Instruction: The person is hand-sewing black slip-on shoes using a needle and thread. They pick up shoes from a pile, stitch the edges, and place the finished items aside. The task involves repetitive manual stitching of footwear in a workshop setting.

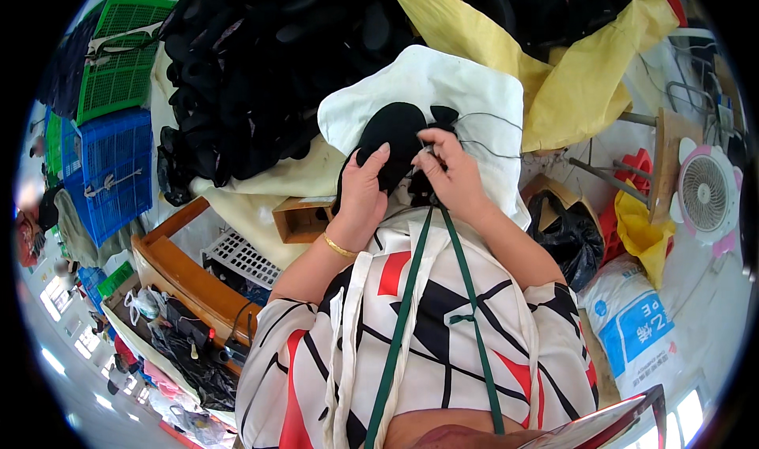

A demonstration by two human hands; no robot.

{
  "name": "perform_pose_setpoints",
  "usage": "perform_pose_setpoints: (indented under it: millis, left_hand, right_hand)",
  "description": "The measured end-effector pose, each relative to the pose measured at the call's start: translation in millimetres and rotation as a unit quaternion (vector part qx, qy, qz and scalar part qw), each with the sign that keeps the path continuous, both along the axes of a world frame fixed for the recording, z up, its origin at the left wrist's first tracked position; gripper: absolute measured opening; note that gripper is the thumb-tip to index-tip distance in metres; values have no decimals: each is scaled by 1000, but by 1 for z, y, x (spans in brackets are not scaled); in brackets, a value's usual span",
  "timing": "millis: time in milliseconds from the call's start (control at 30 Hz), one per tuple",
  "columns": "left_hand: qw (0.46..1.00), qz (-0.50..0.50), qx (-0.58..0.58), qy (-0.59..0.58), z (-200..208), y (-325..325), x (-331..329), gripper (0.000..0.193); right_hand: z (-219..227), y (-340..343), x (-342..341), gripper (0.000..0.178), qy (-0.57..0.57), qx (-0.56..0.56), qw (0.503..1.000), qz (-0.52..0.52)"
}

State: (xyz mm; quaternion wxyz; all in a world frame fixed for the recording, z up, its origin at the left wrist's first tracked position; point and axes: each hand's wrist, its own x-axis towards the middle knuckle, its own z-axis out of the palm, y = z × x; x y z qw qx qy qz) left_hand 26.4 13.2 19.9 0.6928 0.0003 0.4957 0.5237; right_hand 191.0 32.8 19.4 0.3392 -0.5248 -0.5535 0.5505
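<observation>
A black cloth shoe [401, 125], long and rounded at its far end, rests over a white cloth [455, 73] on my lap. My left hand [365, 186] grips its left side, thumb on top and the other fingers mostly hidden beneath. At the shoe's right edge my right hand [452, 172] is closed in a pinch; whatever is between the fingertips is too small to make out. Just beyond that hand lies a small black piece [444, 115]. A thin dark thread [492, 117] loops from near it across the white cloth.
A large heap of black shoes [237, 77] lies ahead on the left, beside yellow sheeting [581, 93]. Left stand blue [115, 172] and green crates [125, 54] and a wooden frame [170, 279]. Right are a bag-lined carton [565, 224], a fan [706, 188] and a sack [628, 322].
</observation>
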Motion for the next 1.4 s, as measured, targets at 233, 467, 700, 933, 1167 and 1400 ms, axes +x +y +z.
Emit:
perform_pose_setpoints:
  millis: [233, 467, 700, 933, 1167, 1400]
  left_hand:
    - [1000, 7, -2, 21, -4, 4, 4, 21]
    - [999, 30, -19, 36, -12, 1, 3, 13]
    - [998, 33, -27, 35, -8, 3, 5, 13]
    - [999, 23, -21, 36, 3, 2, 9, 19]
    - [999, -4, 18, 41, 9, -1, 13, 24]
    - [999, -1, -23, 37, 2, 3, 7, 19]
  right_hand:
    - [8, 12, -1, 12, -28, -135, 989, 58]
    - [3, 18, -8, 11, -79, -62, 992, 77]
    - [2, 19, -7, 10, -83, -31, 992, 85]
    - [10, 26, -3, 10, -67, -132, 984, 102]
    - [3, 23, -6, 12, -64, -82, 990, 91]
    - [-7, 11, -4, 13, -52, -42, 995, 74]
